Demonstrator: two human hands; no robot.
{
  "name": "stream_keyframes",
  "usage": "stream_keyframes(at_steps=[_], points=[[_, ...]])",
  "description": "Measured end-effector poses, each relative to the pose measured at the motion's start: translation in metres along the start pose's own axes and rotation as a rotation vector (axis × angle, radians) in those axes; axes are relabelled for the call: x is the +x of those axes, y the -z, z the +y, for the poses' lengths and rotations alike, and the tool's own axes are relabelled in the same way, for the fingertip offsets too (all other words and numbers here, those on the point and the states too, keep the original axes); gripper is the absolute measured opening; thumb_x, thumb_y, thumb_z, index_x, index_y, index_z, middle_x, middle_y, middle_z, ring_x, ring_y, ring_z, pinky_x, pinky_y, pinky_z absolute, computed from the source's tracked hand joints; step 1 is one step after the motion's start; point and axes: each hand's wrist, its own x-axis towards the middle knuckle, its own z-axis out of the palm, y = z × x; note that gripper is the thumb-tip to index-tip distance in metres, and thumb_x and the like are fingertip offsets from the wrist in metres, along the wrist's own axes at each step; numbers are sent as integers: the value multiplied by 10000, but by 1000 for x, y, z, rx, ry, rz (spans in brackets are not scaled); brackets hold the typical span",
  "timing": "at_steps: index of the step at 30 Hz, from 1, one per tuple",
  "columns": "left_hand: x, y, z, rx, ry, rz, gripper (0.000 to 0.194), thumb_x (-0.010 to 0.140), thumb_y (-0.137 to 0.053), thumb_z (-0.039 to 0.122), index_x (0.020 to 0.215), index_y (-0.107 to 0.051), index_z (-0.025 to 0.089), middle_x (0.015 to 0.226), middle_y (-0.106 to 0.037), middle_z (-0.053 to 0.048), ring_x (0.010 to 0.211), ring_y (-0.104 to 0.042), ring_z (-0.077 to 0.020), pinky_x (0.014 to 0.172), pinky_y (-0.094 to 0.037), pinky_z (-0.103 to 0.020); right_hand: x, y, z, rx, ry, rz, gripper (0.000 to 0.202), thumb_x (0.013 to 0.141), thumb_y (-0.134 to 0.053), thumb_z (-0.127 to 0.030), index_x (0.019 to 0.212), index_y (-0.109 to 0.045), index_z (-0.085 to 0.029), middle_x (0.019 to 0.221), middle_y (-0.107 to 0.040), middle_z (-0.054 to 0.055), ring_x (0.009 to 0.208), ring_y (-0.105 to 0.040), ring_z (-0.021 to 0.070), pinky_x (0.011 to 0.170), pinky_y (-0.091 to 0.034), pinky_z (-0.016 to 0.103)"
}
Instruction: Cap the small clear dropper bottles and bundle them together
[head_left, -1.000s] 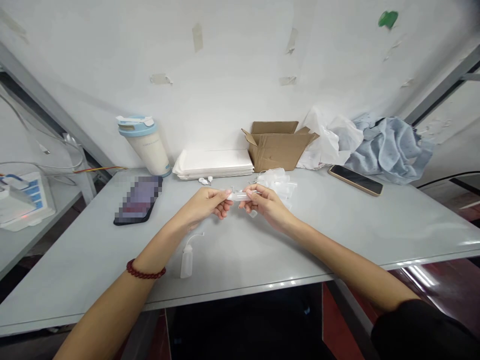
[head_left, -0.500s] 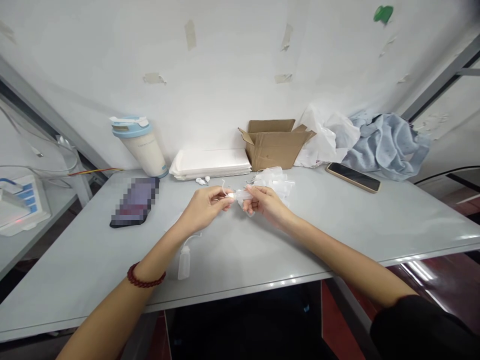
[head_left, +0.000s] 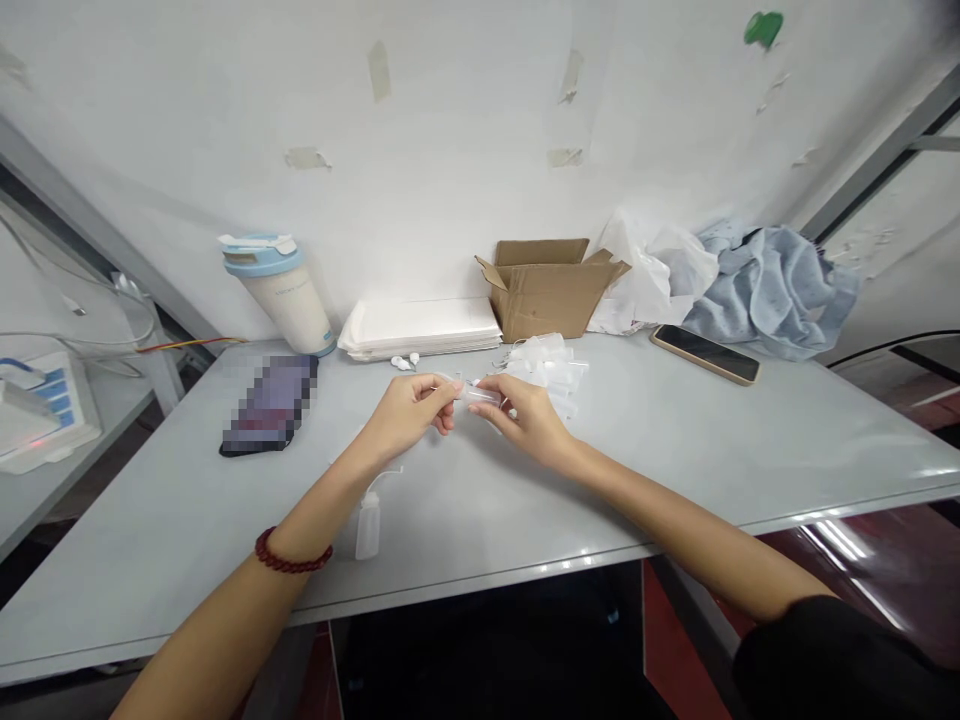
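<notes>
Over the middle of the table, a small translucent plastic bottle (head_left: 480, 397) lies sideways between my two hands. My left hand (head_left: 411, 408) is closed in a pinch at its capped end; the cap is mostly covered by the fingers. My right hand (head_left: 534, 415) grips the bottle's body between thumb and fingers. Just behind the right hand is a pile of similar clear bottles (head_left: 553, 362). Another small bottle (head_left: 368, 528) with a thin bent tube on top lies near my left forearm. A few small white caps (head_left: 406, 361) sit beyond my left hand.
At the back stand a tumbler (head_left: 281, 290), a stack of white paper (head_left: 424, 325), an open cardboard box (head_left: 551, 298) and a white plastic bag (head_left: 652, 270). A blue cloth (head_left: 776, 290) and a phone (head_left: 705, 354) are at right. A blurred-out phone-like item (head_left: 271, 405) lies left.
My right hand's fingers have shifted along the bottle, the thumb now lower and further left. The thin white tube that stuck up by my left hand no longer stands out.
</notes>
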Motion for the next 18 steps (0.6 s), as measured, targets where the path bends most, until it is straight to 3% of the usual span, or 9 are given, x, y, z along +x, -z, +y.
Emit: stream_keyframes(at_steps=[2,5,11,15,18], points=[[0,1,0,-16,3,-32,376,812,-622,467,600,-569,162,559,-588,4,521,-582,-128,580,-495,-272,-1,-1,1,-75,80,15,242,864,-578,-428,907,-594,-191,768,-613,59,671,-535,173,667,-422,319],[-1,2,3,0,-16,-67,348,782,-661,454,615,-592,157,570,-600,1,535,-590,-132,592,-502,-274,-2,1,-2,-95,63,5,261,900,-517,-434,898,-594,-184,698,-579,37,618,-500,158,647,-404,309],[-3,1,5,70,-64,-72,241,785,-656,396,755,-675,158,604,-648,-9,571,-618,-153,621,-521,-288,1,5,-11,212,-248,-134,493,902,-435,-588,592,-429,-204,524,-414,-33,461,-385,92,479,-348,254],[-5,-2,6,86,-60,-53,213,758,-678,354,829,-702,154,658,-683,-21,616,-639,-167,655,-535,-297,3,4,-9,478,-444,-198,512,833,-506,-647,590,-390,-212,526,-314,-70,394,-279,60,372,-308,236],[-6,-4,7,88,-51,-28,255,730,-698,358,876,-719,150,702,-700,-31,637,-646,-178,652,-539,-301,3,4,-9,540,-484,-190,498,817,-548,-635,605,-414,-205,528,-308,-76,403,-265,54,364,-311,223]])
